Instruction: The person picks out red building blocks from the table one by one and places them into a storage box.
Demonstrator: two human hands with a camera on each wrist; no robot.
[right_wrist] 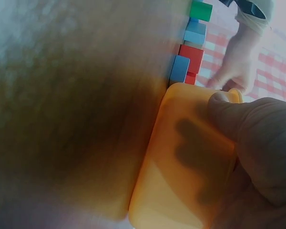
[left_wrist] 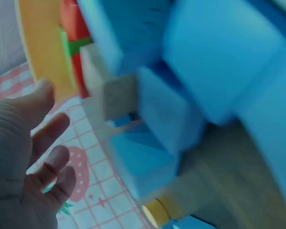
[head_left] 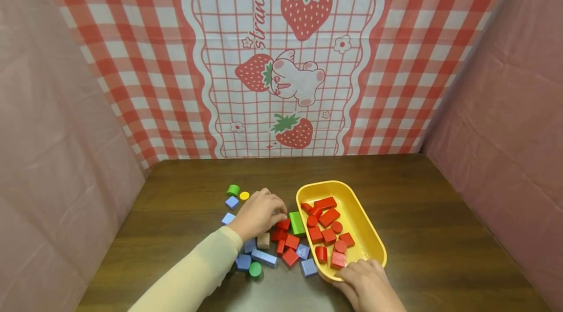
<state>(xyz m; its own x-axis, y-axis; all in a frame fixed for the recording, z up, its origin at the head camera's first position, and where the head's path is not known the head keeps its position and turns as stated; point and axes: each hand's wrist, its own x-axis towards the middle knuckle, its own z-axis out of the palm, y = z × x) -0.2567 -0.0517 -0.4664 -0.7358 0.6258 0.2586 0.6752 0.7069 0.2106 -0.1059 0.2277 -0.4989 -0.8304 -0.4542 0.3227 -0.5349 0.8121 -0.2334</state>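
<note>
My left hand (head_left: 259, 211) reaches over the loose blocks, its fingertips right by a red block (head_left: 283, 224) beside the tray. In the left wrist view, the fingers of the left hand (left_wrist: 24, 157) are apart and loosely bent with nothing between them. My right hand (head_left: 366, 283) grips the near end of a yellow tray (head_left: 358, 219), and in the right wrist view its thumb (right_wrist: 224, 112) lies along the tray's outer wall. Several red blocks (head_left: 329, 236) of mixed shapes lie in the tray. More red blocks (head_left: 290, 257) sit on the table to its left.
A bright green block (head_left: 297, 224) stands against the tray's left side. Blue blocks (head_left: 265, 257), a plain wooden block (head_left: 263, 241) and a green cylinder (head_left: 255, 269) lie around the left forearm. Farther back are another green cylinder (head_left: 233, 189) and a yellow disc (head_left: 244, 196). A checked cloth (head_left: 387, 121) hangs behind the table.
</note>
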